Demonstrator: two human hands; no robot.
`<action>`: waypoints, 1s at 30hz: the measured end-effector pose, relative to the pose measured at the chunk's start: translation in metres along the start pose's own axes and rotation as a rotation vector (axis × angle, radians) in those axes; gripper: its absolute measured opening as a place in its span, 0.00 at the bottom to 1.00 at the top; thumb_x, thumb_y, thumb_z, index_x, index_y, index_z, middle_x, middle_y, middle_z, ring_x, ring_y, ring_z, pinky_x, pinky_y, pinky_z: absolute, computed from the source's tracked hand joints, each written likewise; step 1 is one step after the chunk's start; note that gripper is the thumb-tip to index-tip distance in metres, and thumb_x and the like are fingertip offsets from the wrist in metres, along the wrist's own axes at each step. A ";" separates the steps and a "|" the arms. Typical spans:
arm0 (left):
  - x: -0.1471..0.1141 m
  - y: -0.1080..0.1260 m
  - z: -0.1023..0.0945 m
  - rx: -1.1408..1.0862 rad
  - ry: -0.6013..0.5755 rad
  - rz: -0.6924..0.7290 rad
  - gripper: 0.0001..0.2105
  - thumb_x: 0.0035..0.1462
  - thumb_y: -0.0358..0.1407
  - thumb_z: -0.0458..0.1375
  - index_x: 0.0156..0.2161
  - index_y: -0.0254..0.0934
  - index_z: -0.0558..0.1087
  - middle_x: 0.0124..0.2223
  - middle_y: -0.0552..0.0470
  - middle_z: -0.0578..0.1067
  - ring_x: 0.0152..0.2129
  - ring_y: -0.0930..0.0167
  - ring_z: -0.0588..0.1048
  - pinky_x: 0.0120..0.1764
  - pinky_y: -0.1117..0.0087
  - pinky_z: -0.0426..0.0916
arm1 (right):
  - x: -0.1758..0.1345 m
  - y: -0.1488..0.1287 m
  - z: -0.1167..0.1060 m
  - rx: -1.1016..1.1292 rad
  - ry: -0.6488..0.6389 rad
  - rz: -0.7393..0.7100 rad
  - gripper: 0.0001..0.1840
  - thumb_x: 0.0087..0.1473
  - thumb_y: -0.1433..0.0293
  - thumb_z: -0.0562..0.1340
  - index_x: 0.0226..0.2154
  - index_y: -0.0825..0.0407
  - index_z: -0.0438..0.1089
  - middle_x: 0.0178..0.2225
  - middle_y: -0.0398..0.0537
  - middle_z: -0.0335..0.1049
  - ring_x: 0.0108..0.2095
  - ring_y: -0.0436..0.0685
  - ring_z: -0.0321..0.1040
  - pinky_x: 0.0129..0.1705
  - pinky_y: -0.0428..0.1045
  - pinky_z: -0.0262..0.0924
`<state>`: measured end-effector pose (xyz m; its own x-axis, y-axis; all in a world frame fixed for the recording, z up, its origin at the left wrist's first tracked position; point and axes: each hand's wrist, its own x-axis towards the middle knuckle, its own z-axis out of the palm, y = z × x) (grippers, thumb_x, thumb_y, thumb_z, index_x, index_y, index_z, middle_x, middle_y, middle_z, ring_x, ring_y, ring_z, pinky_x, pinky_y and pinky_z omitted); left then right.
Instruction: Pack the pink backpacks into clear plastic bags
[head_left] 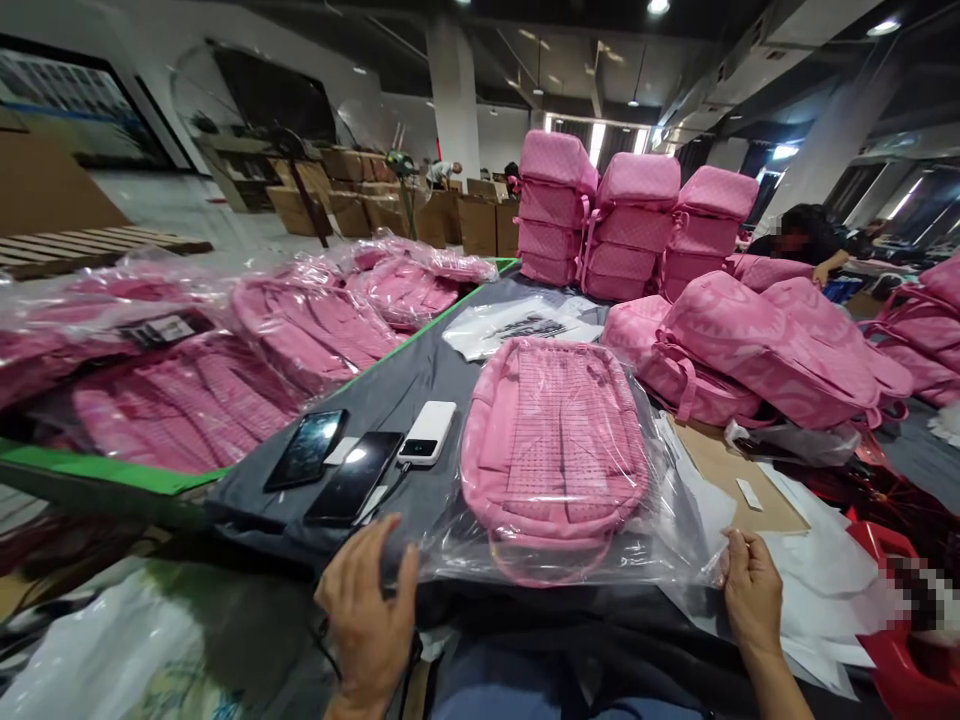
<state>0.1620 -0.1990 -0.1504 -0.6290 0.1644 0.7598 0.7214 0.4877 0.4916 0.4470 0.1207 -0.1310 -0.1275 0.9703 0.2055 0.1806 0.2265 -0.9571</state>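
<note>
A pink backpack (559,440) lies flat on the dark cloth in front of me, inside a clear plastic bag (465,550) whose open end faces me. The near right corner of that bag is pinched in my right hand (752,590). My left hand (369,605) is raised by the bag's near left corner, fingers spread, thumb apart and nothing in its grasp. Just beyond it are a black phone (352,485), a second phone (306,450) and a white power bank (427,433) with a cable.
Bagged pink backpacks (180,400) fill a green-edged bin (112,478) at left. Stacked backpacks (555,210) stand at the back, with loose ones (757,340) nearer right. Brown cardboard (739,470) and white sheets lie to the right beside a red container (900,640). A co-worker (799,240) bends at far right.
</note>
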 end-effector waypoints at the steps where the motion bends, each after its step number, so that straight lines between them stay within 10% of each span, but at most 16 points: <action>1: 0.000 0.015 0.000 0.029 0.017 0.200 0.16 0.66 0.39 0.57 0.56 0.38 0.74 0.49 0.44 0.81 0.50 0.61 0.75 0.63 0.58 0.56 | 0.000 -0.001 0.000 -0.002 0.003 0.000 0.39 0.44 0.30 0.61 0.34 0.49 0.67 0.15 0.33 0.55 0.15 0.51 0.55 0.17 0.48 0.53; 4: 0.004 0.059 0.003 -0.064 -0.135 0.553 0.15 0.67 0.41 0.56 0.54 0.37 0.74 0.45 0.47 0.82 0.47 0.64 0.76 0.68 0.60 0.44 | 0.000 -0.004 0.000 -0.017 0.003 -0.015 0.39 0.45 0.29 0.59 0.34 0.49 0.66 0.15 0.33 0.55 0.15 0.51 0.55 0.16 0.48 0.52; 7: 0.012 0.080 0.008 -0.194 -0.247 0.558 0.18 0.68 0.49 0.54 0.47 0.36 0.75 0.36 0.50 0.81 0.41 0.64 0.77 0.67 0.59 0.44 | 0.002 -0.006 0.000 -0.046 0.001 -0.040 0.38 0.47 0.30 0.58 0.34 0.49 0.66 0.15 0.33 0.54 0.14 0.52 0.55 0.16 0.49 0.53; 23: 0.046 0.063 0.016 -0.230 -0.347 0.756 0.11 0.72 0.31 0.50 0.35 0.39 0.69 0.26 0.60 0.74 0.28 0.73 0.72 0.51 0.64 0.58 | 0.006 -0.012 -0.004 -0.202 0.023 -0.098 0.40 0.50 0.28 0.49 0.33 0.48 0.65 0.16 0.36 0.59 0.13 0.54 0.60 0.19 0.51 0.57; 30: 0.047 0.056 0.014 -0.304 -0.448 0.760 0.17 0.71 0.48 0.49 0.39 0.39 0.71 0.28 0.58 0.74 0.30 0.70 0.72 0.51 0.62 0.57 | 0.009 -0.006 -0.005 -0.235 0.006 -0.090 0.40 0.50 0.28 0.48 0.34 0.47 0.64 0.15 0.36 0.59 0.14 0.55 0.61 0.20 0.51 0.57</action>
<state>0.1694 -0.1521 -0.0932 0.0353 0.6937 0.7194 0.9903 -0.1211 0.0681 0.4499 0.1281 -0.1222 -0.1477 0.9457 0.2896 0.3907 0.3248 -0.8613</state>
